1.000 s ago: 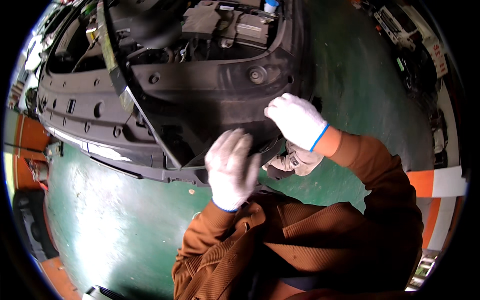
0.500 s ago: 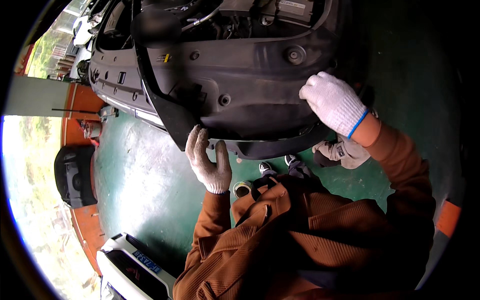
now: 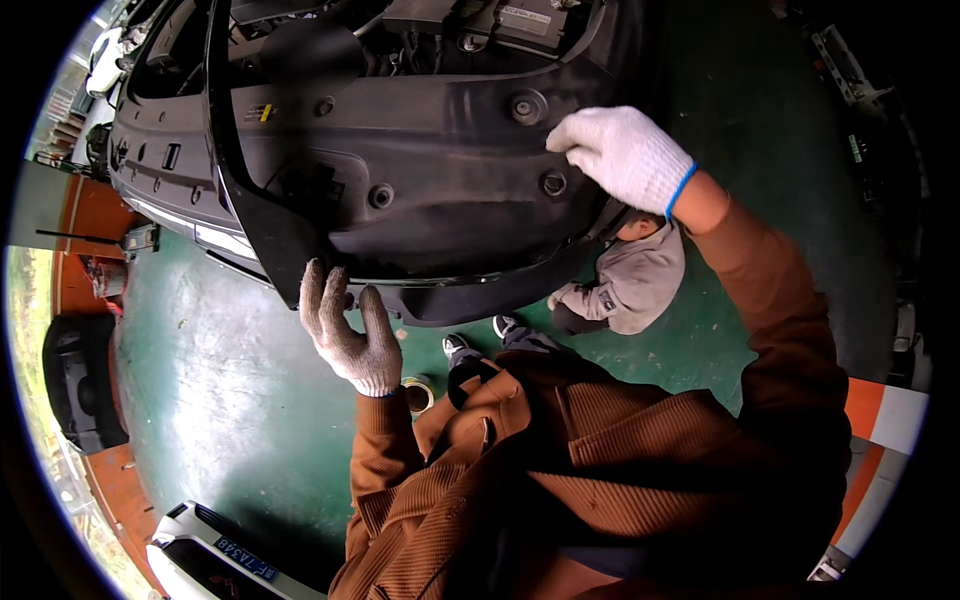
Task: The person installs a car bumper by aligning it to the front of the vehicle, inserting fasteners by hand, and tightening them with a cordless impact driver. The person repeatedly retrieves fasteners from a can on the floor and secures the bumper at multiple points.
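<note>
A black plastic cover (image 3: pixel 450 150) with round fasteners spans the front of a car whose engine bay lies uncovered. My left hand (image 3: pixel 350 335), in a whitish knit glove, is open with thumb and fingers apart. Its fingertips overlap the lower end of a long, curved black trim piece (image 3: pixel 265 235); whether they press on it I cannot tell. Above the cover's right side is my right hand (image 3: pixel 625 155), in a white glove with a blue cuff. Its fingers are drawn together with the thumb beneath, and anything between them is hidden. A round fastener (image 3: pixel 553 183) shows just below it.
A person in a light grey top (image 3: pixel 640 280) crouches by the car's front right corner. A ring-shaped roll or tin (image 3: pixel 418 395) sits on the green floor (image 3: pixel 220 370) near my feet. A white car (image 3: pixel 220 560) stands lower left; a black panel (image 3: pixel 80 385) leans at the far left.
The view has swung right, so the car sits farther left. My right hand has moved farther over the cover, baring a fastener, and its fingers have stretched out. More of the crouching person shows.
</note>
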{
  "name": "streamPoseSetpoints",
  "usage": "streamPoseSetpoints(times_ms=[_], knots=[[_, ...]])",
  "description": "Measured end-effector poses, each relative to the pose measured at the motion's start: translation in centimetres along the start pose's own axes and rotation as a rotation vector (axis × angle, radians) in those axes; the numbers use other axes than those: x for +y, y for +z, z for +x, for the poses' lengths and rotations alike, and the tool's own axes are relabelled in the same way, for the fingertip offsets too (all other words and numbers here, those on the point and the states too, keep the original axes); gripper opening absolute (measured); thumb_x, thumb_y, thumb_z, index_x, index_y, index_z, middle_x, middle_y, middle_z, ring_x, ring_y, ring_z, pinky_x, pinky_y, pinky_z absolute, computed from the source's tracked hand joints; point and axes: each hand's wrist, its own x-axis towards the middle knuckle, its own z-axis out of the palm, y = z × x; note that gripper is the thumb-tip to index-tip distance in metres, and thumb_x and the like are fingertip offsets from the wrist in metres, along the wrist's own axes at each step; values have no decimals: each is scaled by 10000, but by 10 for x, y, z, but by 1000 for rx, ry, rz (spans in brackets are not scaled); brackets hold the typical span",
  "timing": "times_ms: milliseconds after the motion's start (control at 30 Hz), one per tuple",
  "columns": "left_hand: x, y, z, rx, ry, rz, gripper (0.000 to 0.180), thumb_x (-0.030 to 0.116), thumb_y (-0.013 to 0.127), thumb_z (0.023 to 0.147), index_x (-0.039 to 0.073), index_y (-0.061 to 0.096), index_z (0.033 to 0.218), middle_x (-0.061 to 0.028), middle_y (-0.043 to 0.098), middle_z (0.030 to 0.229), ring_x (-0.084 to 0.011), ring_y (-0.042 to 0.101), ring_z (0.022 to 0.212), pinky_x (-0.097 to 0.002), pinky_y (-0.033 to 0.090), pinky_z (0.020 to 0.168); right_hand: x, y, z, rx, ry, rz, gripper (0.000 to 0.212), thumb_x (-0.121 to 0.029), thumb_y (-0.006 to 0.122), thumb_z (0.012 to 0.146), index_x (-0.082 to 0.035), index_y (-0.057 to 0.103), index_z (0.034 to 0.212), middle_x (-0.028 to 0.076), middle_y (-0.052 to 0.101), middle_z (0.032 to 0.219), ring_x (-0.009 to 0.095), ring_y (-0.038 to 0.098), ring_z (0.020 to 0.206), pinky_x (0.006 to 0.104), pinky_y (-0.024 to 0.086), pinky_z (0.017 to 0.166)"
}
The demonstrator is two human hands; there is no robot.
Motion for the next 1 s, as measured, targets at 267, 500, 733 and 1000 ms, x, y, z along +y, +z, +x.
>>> streamPoseSetpoints(times_ms=[267, 500, 733, 1000], knots=[[-7, -18, -29, 118, -20, -66, 353, -148, 668, 916, -48, 693, 1254, -262, 571, 1506, -319, 665, 1236, -348, 602, 927, -31, 3, 59, -507, 98, -307, 280, -310, 827, 754, -61, 730, 839, 183, 722, 855, 403, 715, 883, 501, 562, 773], [-45, -46, -179, 25, -511, 150, 264, 36, 778, 914, 24, 749, 1177, -198, 671, 1381, -343, 652, 1252, -412, 554, 1019, -37, 8, 60, -516, 45, -624, 366, -345, 887, 661, -71, 673, 776, 183, 721, 848, 410, 713, 901, 520, 560, 798], [-83, -80, -473, 110, -1578, 258, 380, 310, 780, 904, 20, 788, 1149, -194, 790, 1160, -335, 746, 1096, -430, 562, 1020, -40, 9, 87, -650, -99, -503, 369, -263, 904, 620, -38, 691, 822, 202, 710, 842, 401, 714, 876, 488, 553, 758], [-14, -122, -652, 130, -1971, 398, 451, 389, 722, 919, 18, 802, 1164, -212, 800, 1148, -342, 760, 1112, -413, 562, 1024, -49, 30, -27, -225, 253, 259, 193, -92, 659, 1036, 13, 717, 1187, 41, 692, 986, 116, 625, 913, 258, 509, 815]])
